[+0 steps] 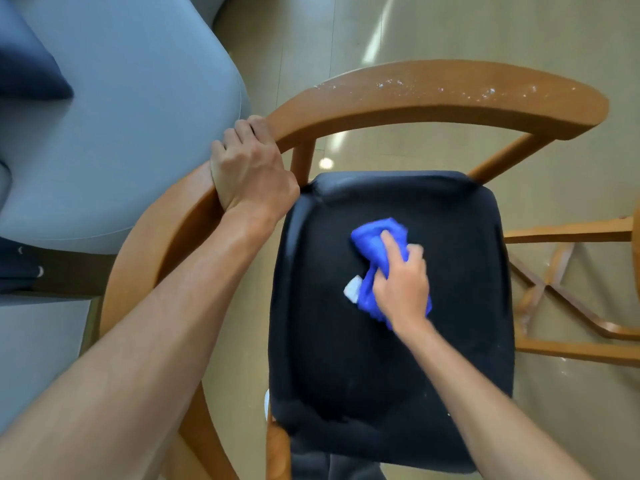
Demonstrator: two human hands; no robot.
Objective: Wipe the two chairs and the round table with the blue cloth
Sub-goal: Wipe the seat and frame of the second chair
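Nearest my lens, the left forearm (pixel 138 341) is reaching diagonally up to the left hand (pixel 251 168), whose fingers (pixel 242 131) are curling over the curved wooden backrest rail (pixel 433 98) of the chair while the thumb is tucking beneath it, so I am seeing a firm grip on the rail. The right hand (pixel 401 282) is pressing the blue cloth (pixel 375 237) onto the dark seat cushion (pixel 381 375); its fingers are bunching around the crumpled fabric, with the index finger lying straighter along the top. The blue cloth is lying a little above the middle of the seat cushion, and a small white tag (pixel 353 289) is showing at its left edge. Pale specks are dotting the top of the backrest rail. Left of the chair, a grey-blue upholstered seat (pixel 121 116) is carrying a dark navy cushion (pixel 27 64) at its far corner. At the right edge, wooden crossed legs (pixel 554 289) are standing on the glossy beige floor (pixel 450 29).
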